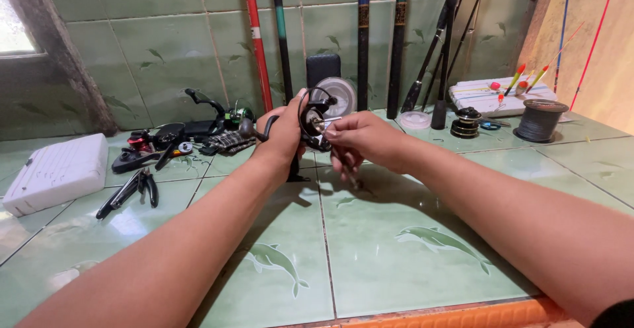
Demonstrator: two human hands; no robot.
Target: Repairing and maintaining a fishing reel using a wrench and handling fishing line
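Head view: left hand (285,135) is wrapped around a black reel (316,124), held above the tiled counter (370,249); right hand (360,142) pinches the bare metal shaft at the reel's front. A slack grip could let the reel twist and drop onto tile, or a small part could roll toward the pliers (129,192).
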